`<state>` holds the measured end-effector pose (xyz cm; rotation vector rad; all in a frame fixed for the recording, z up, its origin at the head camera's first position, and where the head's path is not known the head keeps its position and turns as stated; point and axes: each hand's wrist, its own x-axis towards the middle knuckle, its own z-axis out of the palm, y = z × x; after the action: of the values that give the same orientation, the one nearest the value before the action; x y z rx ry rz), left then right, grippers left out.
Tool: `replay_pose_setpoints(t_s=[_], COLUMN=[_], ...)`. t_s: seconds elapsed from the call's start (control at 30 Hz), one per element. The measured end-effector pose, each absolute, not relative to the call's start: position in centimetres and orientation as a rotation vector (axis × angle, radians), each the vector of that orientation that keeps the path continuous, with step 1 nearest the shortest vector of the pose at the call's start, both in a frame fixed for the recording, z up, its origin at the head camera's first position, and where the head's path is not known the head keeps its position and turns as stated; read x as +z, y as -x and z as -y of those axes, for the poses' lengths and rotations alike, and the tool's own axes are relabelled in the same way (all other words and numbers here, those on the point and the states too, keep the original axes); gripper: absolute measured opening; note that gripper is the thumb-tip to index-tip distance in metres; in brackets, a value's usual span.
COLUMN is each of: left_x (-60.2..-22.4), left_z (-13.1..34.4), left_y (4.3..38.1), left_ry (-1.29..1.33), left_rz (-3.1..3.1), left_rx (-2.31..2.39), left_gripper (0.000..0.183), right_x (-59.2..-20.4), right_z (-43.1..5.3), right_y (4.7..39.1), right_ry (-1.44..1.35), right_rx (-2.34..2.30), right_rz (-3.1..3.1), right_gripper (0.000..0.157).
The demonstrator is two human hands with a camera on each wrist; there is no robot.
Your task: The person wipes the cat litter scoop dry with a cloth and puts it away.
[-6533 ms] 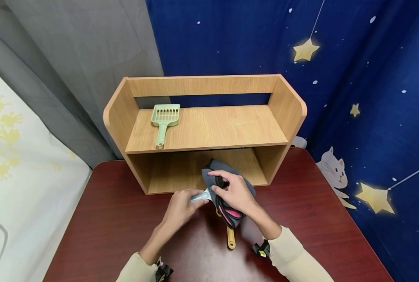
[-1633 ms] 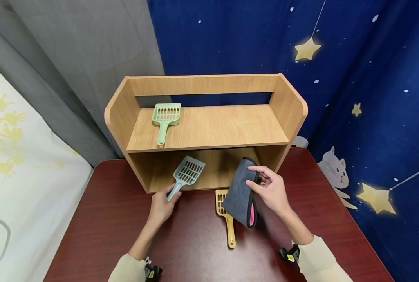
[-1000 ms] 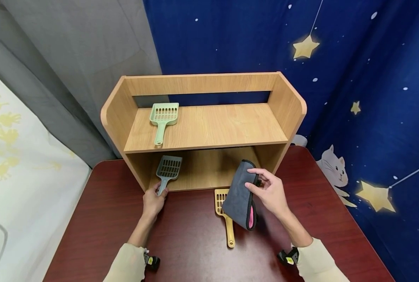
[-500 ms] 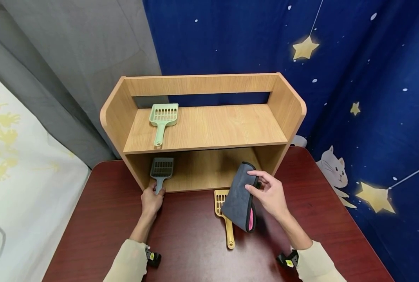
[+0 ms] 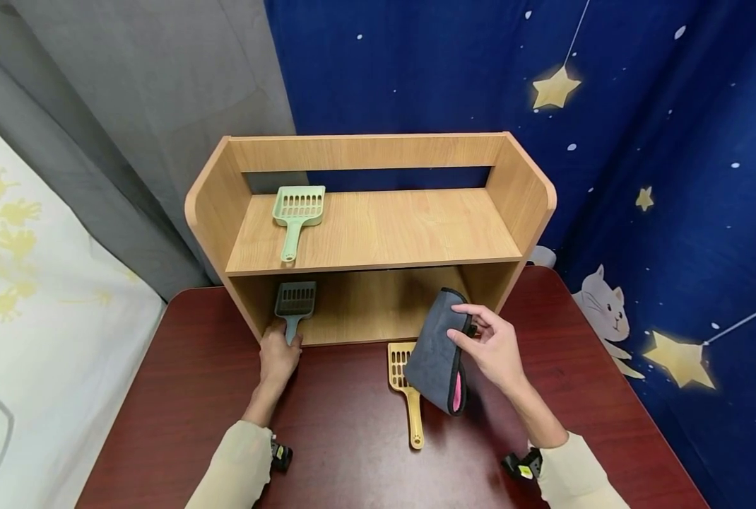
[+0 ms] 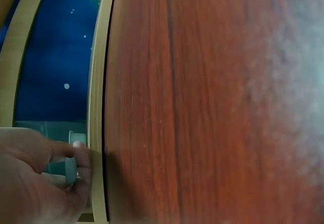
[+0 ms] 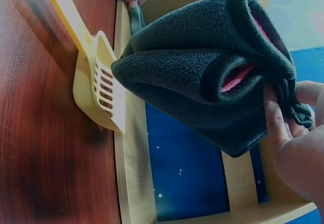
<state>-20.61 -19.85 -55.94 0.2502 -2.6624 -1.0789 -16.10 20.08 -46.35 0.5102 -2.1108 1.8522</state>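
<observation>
My left hand (image 5: 279,357) holds a grey-blue litter scoop (image 5: 296,300) by its handle at the left of the lower shelf. The slotted head reaches inside the compartment, under the upper board. In the left wrist view, fingers curl round the handle at the shelf's front edge. My right hand (image 5: 492,346) pinches a folded dark grey cloth (image 5: 436,353) with a black edge and pink inside, hanging in front of the shelf on the right. A yellow litter scoop (image 5: 414,410) lies on the table, its head against the shelf front and partly behind the cloth.
A pale green litter scoop (image 5: 293,220) lies at the left of the upper board on the two-tier wooden shelf (image 5: 410,226). The shelf stands at the back of the dark red table (image 5: 346,424). Grey and blue star-patterned curtains (image 5: 403,63) hang behind.
My left hand drew the grey-blue scoop out from the cloth, carried it left and lowered it into the lower compartment. My right hand moved right with the cloth, then stayed nearly still.
</observation>
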Motion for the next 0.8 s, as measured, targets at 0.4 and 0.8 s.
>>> replay_pose_setpoints(t_s=[0.4,0.8], left_x=[-54.9,-51.9], left_z=[19.9,17.3], left_y=[19.2,16.8], left_ry=[-0.338,0.058], left_rz=[2.822,2.671], left_rx=[-0.748,-0.668], left_gripper=[0.061,0.069], right_x=[-45.9,-44.6], right_z=[-21.0,-22.6], right_y=[15.8,16.2], right_ry=[-0.472,-0.503], right_rx=[1.827,1.767], right_rz=[2.109,2.174], right_gripper=[0.042,0.042])
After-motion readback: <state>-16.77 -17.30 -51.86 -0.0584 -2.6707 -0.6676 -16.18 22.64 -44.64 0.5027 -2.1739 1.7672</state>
